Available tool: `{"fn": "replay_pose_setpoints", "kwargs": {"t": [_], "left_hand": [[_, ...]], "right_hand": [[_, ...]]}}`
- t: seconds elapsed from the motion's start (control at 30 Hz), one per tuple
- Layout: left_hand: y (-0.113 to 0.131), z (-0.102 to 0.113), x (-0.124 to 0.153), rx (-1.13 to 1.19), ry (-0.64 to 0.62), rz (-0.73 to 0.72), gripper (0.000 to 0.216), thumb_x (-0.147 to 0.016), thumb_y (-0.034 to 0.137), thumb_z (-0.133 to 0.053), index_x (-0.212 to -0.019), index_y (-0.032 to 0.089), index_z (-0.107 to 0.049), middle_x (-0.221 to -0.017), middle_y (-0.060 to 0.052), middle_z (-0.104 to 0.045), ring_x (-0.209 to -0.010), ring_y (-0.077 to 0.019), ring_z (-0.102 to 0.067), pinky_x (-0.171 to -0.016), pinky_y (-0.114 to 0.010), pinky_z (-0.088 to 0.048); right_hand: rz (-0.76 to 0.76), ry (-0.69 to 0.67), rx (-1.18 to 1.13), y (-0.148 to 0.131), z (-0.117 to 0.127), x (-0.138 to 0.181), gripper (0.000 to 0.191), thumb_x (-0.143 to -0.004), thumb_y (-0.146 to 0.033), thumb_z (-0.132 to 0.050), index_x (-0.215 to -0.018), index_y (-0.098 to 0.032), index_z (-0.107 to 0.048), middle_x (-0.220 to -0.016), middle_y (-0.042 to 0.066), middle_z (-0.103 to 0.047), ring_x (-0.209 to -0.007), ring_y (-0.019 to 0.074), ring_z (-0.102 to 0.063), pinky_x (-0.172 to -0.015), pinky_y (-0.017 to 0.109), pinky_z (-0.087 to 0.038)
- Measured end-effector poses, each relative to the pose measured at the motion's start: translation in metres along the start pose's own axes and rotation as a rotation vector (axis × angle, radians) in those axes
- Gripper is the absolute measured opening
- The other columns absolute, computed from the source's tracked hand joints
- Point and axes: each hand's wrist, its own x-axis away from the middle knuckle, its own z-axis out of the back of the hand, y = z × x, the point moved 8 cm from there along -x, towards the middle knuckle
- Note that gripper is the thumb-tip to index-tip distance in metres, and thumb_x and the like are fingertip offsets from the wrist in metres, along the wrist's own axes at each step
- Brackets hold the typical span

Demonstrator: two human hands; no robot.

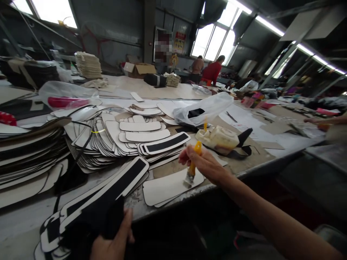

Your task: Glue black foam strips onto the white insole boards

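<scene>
My right hand (pixel 199 159) is closed round the yellow handle of a paintbrush (pixel 191 169). Its bristles rest on a white curved panel (pixel 165 186) that lies over another at the table's front edge. Low in the view, my left hand (pixel 114 233) grips dark black fabric pieces (pixel 94 220), thumb on top; how many is hidden. Beneath them lie long white panels with black strips (pixel 132 177). Beyond the brush sits a stained plastic container (pixel 221 137) with another yellow handle (pixel 205 124) upright at its opening.
Stacks of white curved panels (pixel 143 136) spread across the table's middle. Thicker piles (pixel 27 155) rise at the left. A clear plastic bag (pixel 206 106) lies behind the container. Farther back are a cardboard box (pixel 139 69) and people (pixel 213 72). Another person's arm (pixel 325 120) reaches in from the right.
</scene>
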Motion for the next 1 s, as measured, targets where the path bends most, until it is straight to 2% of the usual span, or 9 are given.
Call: {"fn": "replay_pose_setpoints", "kwargs": {"t": [0.07,0.17,0.23,0.37,0.5,0.57,0.67,0.87,1.0], "left_hand": [[0.015,-0.028,0.005,-0.109,-0.104,-0.001,0.045,-0.06,0.058,-0.059,-0.037,0.022,-0.046,-0.041,0.001,-0.051,-0.056,-0.0195,-0.052,-0.072,-0.034,-0.038],[0.032,-0.053,0.0,-0.112,-0.207,-0.014,0.051,-0.067,0.057,-0.052,-0.033,0.02,-0.045,-0.038,-0.001,-0.049,-0.052,-0.0189,-0.05,-0.068,-0.034,-0.037],[0.037,-0.06,-0.005,-0.057,-0.237,-0.03,0.046,-0.069,0.052,-0.052,-0.036,0.02,-0.047,-0.039,0.0,-0.05,-0.051,-0.0174,-0.049,-0.063,-0.031,-0.037],[0.039,-0.068,-0.001,-0.016,-0.284,-0.01,0.034,-0.069,0.046,-0.055,-0.048,0.019,-0.052,-0.044,0.003,-0.051,-0.048,-0.0143,-0.047,-0.054,-0.027,-0.038],[0.037,-0.071,0.005,-0.05,-0.272,0.031,0.031,-0.067,0.042,-0.058,-0.048,0.018,-0.053,-0.043,0.003,-0.051,-0.047,-0.0134,-0.046,-0.052,-0.026,-0.037],[0.034,-0.07,0.004,-0.067,-0.254,0.052,0.034,-0.067,0.042,-0.058,-0.043,0.019,-0.051,-0.042,0.002,-0.052,-0.049,-0.0138,-0.047,-0.055,-0.026,-0.037],[0.028,-0.069,0.001,-0.077,-0.219,0.088,0.032,-0.065,0.04,-0.06,-0.043,0.018,-0.052,-0.041,0.002,-0.052,-0.049,-0.015,-0.049,-0.058,-0.027,-0.038],[0.013,-0.064,0.0,-0.054,-0.117,0.211,0.026,-0.057,0.042,-0.066,-0.052,0.018,-0.058,-0.04,0.003,-0.054,-0.052,-0.0176,-0.051,-0.063,-0.031,-0.037],[0.003,-0.063,-0.005,-0.044,-0.136,0.23,0.026,-0.057,0.043,-0.067,-0.062,0.018,-0.061,-0.043,0.003,-0.058,-0.055,-0.019,-0.054,-0.063,-0.031,-0.039]], "right_hand": [[-0.035,0.105,-0.074,0.019,0.01,0.014,0.054,-0.078,-0.064,-0.035,-0.072,-0.016,-0.058,-0.068,0.003,-0.056,-0.055,0.0093,-0.048,-0.05,0.02,-0.039],[-0.151,0.189,-0.329,0.053,0.005,0.029,0.053,-0.076,-0.066,-0.036,-0.073,-0.017,-0.053,-0.064,0.0,-0.052,-0.043,0.0064,-0.04,-0.037,0.018,-0.03],[-0.166,0.2,-0.487,0.065,-0.008,0.034,0.051,-0.074,-0.066,-0.039,-0.074,-0.017,-0.051,-0.066,0.0,-0.052,-0.043,0.0065,-0.042,-0.036,0.018,-0.031],[-0.178,0.138,-0.622,0.073,-0.039,0.034,0.042,-0.073,-0.059,-0.05,-0.075,-0.017,-0.049,-0.069,0.0,-0.054,-0.049,0.008,-0.048,-0.042,0.02,-0.041],[-0.258,0.016,-0.495,0.079,-0.057,0.031,0.031,-0.074,-0.047,-0.056,-0.078,-0.018,-0.046,-0.055,-0.005,-0.05,-0.042,0.0078,-0.048,-0.042,0.02,-0.038],[-0.26,0.025,-0.377,0.082,-0.05,0.031,0.027,-0.075,-0.043,-0.055,-0.078,-0.018,-0.046,-0.054,-0.005,-0.049,-0.043,0.0085,-0.049,-0.044,0.021,-0.039],[-0.241,0.114,-0.211,0.09,-0.026,0.032,0.023,-0.076,-0.041,-0.053,-0.076,-0.019,-0.047,-0.057,-0.004,-0.049,-0.046,0.0105,-0.051,-0.048,0.023,-0.041],[-0.128,0.265,0.114,0.099,0.025,0.034,0.02,-0.079,-0.041,-0.049,-0.078,-0.021,-0.051,-0.063,-0.001,-0.052,-0.053,0.0141,-0.051,-0.054,0.027,-0.041],[-0.051,0.359,0.329,0.091,0.053,0.035,0.016,-0.08,-0.036,-0.049,-0.076,-0.02,-0.051,-0.07,0.001,-0.054,-0.063,0.0157,-0.052,-0.063,0.027,-0.041]]}}
